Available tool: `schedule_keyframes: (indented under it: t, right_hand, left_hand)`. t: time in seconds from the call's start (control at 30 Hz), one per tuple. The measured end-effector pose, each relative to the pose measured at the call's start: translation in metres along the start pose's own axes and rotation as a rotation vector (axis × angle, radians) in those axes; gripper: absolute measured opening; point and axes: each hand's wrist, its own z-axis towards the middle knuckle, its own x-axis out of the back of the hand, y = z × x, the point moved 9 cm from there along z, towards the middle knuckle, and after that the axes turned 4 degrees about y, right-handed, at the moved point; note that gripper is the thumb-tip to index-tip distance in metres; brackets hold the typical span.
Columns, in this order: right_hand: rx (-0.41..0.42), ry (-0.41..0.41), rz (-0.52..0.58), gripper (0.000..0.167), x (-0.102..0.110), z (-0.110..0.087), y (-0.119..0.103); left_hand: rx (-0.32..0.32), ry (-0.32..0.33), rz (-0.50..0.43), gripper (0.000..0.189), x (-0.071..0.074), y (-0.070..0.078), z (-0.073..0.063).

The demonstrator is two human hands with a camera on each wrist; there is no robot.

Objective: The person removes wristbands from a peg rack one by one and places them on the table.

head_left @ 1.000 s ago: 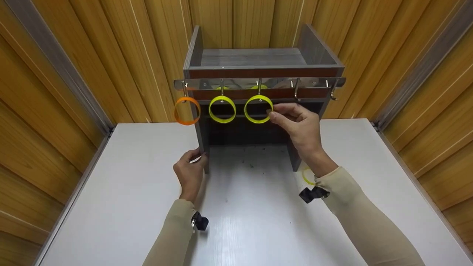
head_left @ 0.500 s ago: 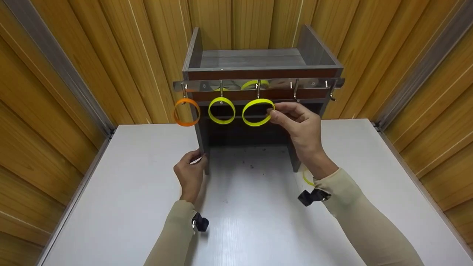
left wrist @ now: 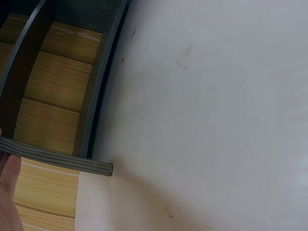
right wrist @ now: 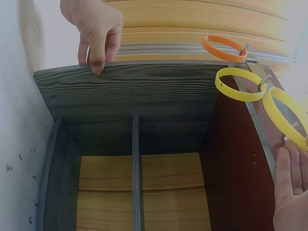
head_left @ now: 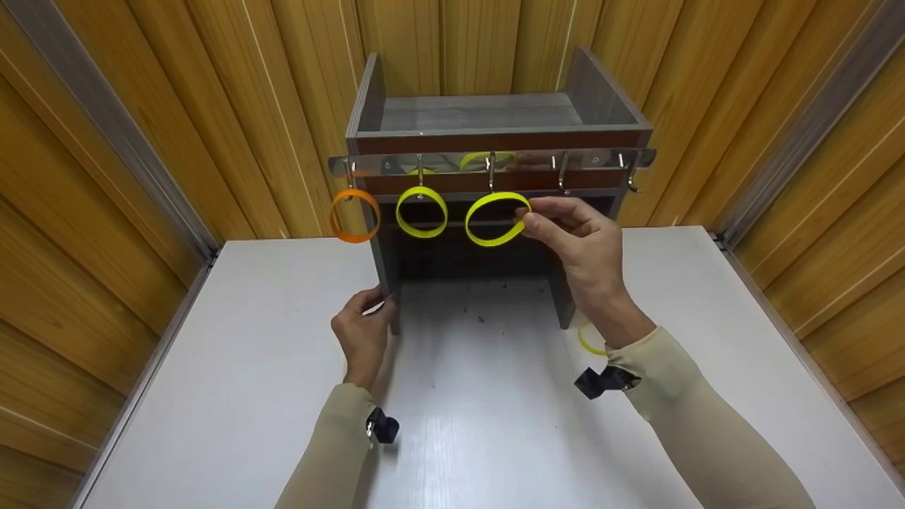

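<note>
My right hand [head_left: 590,244] pinches the right side of a yellow silicone wristband [head_left: 469,225] between thumb and fingers, right at the tip of the middle hook [head_left: 492,170]. The band looks slightly stretched out of round. To its left hang another yellow wristband [head_left: 400,221] and, on the leftmost hook, an orange wristband [head_left: 334,223]. Lower down, my left hand [head_left: 362,332] grips the front edge of the grey shelf unit's left side panel [head_left: 385,265]. In the right wrist view, its thumb [right wrist: 97,60] lies over that panel.
The metal hook rail [head_left: 452,162] runs across the front of the shelf unit [head_left: 608,92]. Two hooks on its right, including the end hook [head_left: 633,177], bear no band. Another yellow wristband [head_left: 585,341] lies on the white table [head_left: 276,367], partly behind my right wrist.
My right hand has moved slightly right and down, drawing the held yellow wristband with it and pulling it from round to a tilted oval. My left hand has stayed on the panel.
</note>
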Motion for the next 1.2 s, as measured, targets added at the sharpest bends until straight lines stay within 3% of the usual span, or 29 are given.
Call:
schedule_keyframes:
  t: [0.27, 0.5, 0.9, 1.2]
  right_hand:
    - [0.0, 0.009, 0.004, 0.025, 0.006, -0.002, 0.0]
    - [0.002, 0.009, 0.04, 0.022, 0.015, -0.004, 0.001]
    - [-0.04, 0.051, -0.019, 0.022, 0.036, -0.01, 0.009]
    - [-0.056, 0.076, -0.031, 0.021, 0.052, -0.013, 0.016]
  left_hand:
    - [0.025, -0.005, 0.013, 0.018, 0.003, -0.004, 0.0]
    - [0.006, -0.003, 0.035, 0.018, 0.003, -0.002, 0.002]
    - [-0.007, -0.008, 0.06, 0.018, 0.003, -0.001, 0.002]
    - [-0.011, 0.012, 0.027, 0.017, 0.004, -0.002, 0.003]
